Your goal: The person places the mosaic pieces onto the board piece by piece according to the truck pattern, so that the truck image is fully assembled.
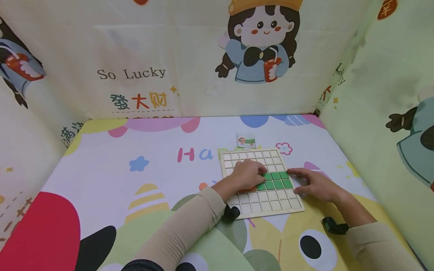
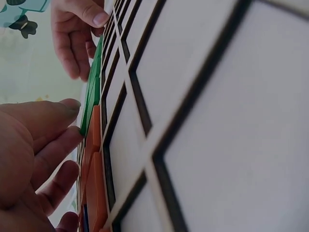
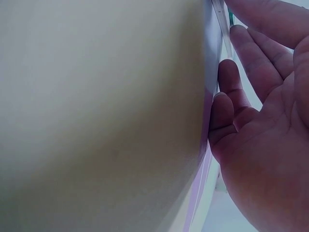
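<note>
A pale grid board (image 1: 272, 206) with rows of square cells lies on the table. Two rows of green square tiles (image 1: 278, 184) fill cells on its right side, with orange tiles (image 2: 98, 188) to their left, partly under my left hand. My left hand (image 1: 246, 174) is over the board, its fingertips touching the green tiles at their left end; its fingers are loosely bent and pinch nothing. At the board's right edge, beside the green tiles, my right hand (image 1: 317, 185) rests with fingers extended, touching the edge. A dark blue piece shows low in the left wrist view.
A small picture card (image 1: 246, 140) with a gridded green and reddish figure lies just behind the board. Black wrist cameras (image 1: 231, 213) sit at both wrists. The table cover (image 1: 101, 165) has printed cartoon shapes, and printed cloth walls (image 1: 190, 75) stand at the back and sides.
</note>
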A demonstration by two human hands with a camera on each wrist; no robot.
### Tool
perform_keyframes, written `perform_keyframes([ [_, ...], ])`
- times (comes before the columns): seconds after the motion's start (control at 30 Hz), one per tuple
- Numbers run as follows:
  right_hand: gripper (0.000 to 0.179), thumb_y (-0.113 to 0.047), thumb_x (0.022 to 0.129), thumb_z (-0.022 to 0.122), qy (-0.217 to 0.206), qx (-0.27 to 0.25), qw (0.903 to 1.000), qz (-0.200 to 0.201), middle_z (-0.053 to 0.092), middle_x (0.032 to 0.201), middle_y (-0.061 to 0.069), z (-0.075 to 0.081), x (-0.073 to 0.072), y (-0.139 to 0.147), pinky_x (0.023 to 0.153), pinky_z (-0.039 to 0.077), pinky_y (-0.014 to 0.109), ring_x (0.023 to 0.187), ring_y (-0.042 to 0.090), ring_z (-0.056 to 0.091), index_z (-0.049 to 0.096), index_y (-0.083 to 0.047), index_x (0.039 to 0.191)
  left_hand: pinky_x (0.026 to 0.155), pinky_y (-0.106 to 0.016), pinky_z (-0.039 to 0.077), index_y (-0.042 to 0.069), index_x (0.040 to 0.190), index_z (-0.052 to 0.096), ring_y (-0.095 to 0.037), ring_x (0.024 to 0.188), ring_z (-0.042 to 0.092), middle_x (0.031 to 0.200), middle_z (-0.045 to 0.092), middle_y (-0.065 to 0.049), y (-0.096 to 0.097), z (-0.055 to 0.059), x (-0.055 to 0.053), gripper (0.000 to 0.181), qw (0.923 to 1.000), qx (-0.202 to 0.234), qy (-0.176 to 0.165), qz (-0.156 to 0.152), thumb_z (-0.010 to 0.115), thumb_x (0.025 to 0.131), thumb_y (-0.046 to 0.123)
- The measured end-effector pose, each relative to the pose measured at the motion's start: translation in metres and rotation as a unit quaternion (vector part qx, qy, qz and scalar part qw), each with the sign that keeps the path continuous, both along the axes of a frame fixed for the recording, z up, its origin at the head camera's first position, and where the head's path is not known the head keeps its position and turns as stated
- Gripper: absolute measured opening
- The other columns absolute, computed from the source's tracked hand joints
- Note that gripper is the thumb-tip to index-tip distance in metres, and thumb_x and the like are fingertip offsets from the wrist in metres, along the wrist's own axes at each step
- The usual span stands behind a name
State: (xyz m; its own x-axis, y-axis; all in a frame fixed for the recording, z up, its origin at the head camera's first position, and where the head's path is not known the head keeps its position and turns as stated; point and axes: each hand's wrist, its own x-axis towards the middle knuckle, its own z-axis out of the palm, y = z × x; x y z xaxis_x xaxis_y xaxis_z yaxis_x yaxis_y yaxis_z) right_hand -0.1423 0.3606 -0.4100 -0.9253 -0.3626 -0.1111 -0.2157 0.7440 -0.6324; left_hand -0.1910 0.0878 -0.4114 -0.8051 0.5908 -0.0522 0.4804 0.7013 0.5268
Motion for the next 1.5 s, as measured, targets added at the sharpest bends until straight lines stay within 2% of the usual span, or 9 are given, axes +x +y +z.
perform_keyframes([
  [0.17, 0.063, -0.023, 0.084, 0.080, 0.002, 0.002, 1.0000, 0.003, 0.054, 0.142, 0.019, 0.001, -0.001, -0.002, 0.101, 0.036, 0.062, 0.129, 0.043, 0.046, 0.056, -0.003, 0.140, 0.089, -0.037, 0.040, 0.028, 0.123, 0.072, -0.011, 0.117, 0.055, 0.115, 0.069, 0.018, -0.004, 0.001, -0.002, 0.030, 1.0000, 0.000, -0.007, -0.005, 0.070, 0.093, 0.033],
  [0.43, 0.063, -0.022, 0.084, 0.080, 0.001, 0.008, 1.0000, 0.002, 0.054, 0.141, 0.020, 0.003, 0.000, -0.004, 0.100, 0.038, 0.058, 0.128, 0.043, 0.047, 0.056, -0.003, 0.139, 0.103, -0.046, 0.035, 0.027, 0.132, 0.067, -0.012, 0.126, 0.052, 0.124, 0.066, 0.018, -0.020, 0.012, 0.001, 0.039, 0.9994, 0.007, -0.027, -0.019, 0.071, 0.094, 0.036],
  [0.5, 0.062, -0.021, 0.084, 0.080, 0.003, 0.012, 0.9999, 0.000, 0.054, 0.141, 0.020, 0.003, 0.001, -0.004, 0.100, 0.039, 0.056, 0.128, 0.042, 0.048, 0.057, -0.003, 0.139, 0.102, -0.046, 0.035, 0.027, 0.133, 0.067, -0.011, 0.122, 0.055, 0.117, 0.070, 0.015, -0.027, 0.015, 0.002, 0.041, 0.9992, 0.012, -0.034, -0.020, 0.071, 0.094, 0.036],
  [0.6, 0.063, -0.021, 0.083, 0.080, 0.005, 0.015, 0.9999, 0.001, 0.054, 0.141, 0.019, 0.004, 0.001, -0.004, 0.099, 0.040, 0.054, 0.127, 0.041, 0.048, 0.057, -0.003, 0.139, 0.100, -0.046, 0.037, 0.026, 0.134, 0.066, -0.013, 0.121, 0.055, 0.116, 0.070, 0.011, -0.037, 0.018, 0.002, 0.042, 0.9993, 0.013, -0.029, -0.018, 0.072, 0.093, 0.036],
  [0.77, 0.064, -0.021, 0.084, 0.080, 0.005, 0.016, 0.9999, 0.001, 0.054, 0.141, 0.020, 0.005, -0.001, -0.005, 0.099, 0.039, 0.059, 0.127, 0.043, 0.048, 0.056, -0.003, 0.140, 0.095, -0.045, 0.039, 0.023, 0.133, 0.067, -0.017, 0.122, 0.053, 0.110, 0.071, 0.007, -0.056, 0.023, 0.003, 0.041, 0.9995, 0.021, -0.019, -0.016, 0.073, 0.093, 0.033],
  [0.9, 0.064, -0.021, 0.083, 0.080, 0.004, 0.013, 0.9999, -0.002, 0.053, 0.141, 0.021, 0.004, -0.001, -0.005, 0.099, 0.039, 0.061, 0.127, 0.043, 0.048, 0.056, -0.002, 0.139, 0.098, -0.047, 0.037, 0.022, 0.132, 0.068, -0.019, 0.119, 0.053, 0.101, 0.070, 0.004, -0.069, 0.026, 0.004, 0.041, 0.9995, 0.023, -0.019, -0.009, 0.074, 0.092, 0.033],
  [1.1, 0.064, -0.020, 0.083, 0.080, 0.002, 0.008, 0.9999, -0.005, 0.054, 0.141, 0.020, 0.003, 0.001, -0.005, 0.099, 0.039, 0.060, 0.127, 0.043, 0.048, 0.056, -0.002, 0.139, 0.098, -0.045, 0.041, 0.019, 0.128, 0.070, -0.020, 0.122, 0.053, 0.120, 0.070, 0.003, -0.087, 0.028, 0.007, 0.039, 0.9991, 0.033, -0.025, 0.000, 0.075, 0.090, 0.029],
  [1.4, 0.063, -0.020, 0.083, 0.080, 0.004, 0.009, 0.9999, -0.006, 0.055, 0.140, 0.020, 0.004, 0.002, -0.005, 0.097, 0.040, 0.058, 0.126, 0.042, 0.049, 0.057, -0.002, 0.139, 0.090, -0.043, 0.046, 0.020, 0.126, 0.072, -0.020, 0.119, 0.052, 0.122, 0.067, 0.003, -0.120, 0.033, 0.013, 0.038, 0.9987, 0.019, -0.038, 0.030, 0.076, 0.088, 0.027],
  [1.5, 0.063, -0.020, 0.083, 0.080, 0.005, 0.009, 0.9999, -0.006, 0.055, 0.140, 0.020, 0.004, 0.002, -0.005, 0.097, 0.041, 0.058, 0.126, 0.042, 0.049, 0.057, -0.002, 0.139, 0.094, -0.046, 0.042, 0.021, 0.125, 0.072, -0.022, 0.119, 0.052, 0.122, 0.066, 0.001, -0.131, 0.032, 0.018, 0.038, 0.9984, 0.004, -0.040, 0.041, 0.077, 0.087, 0.029],
])
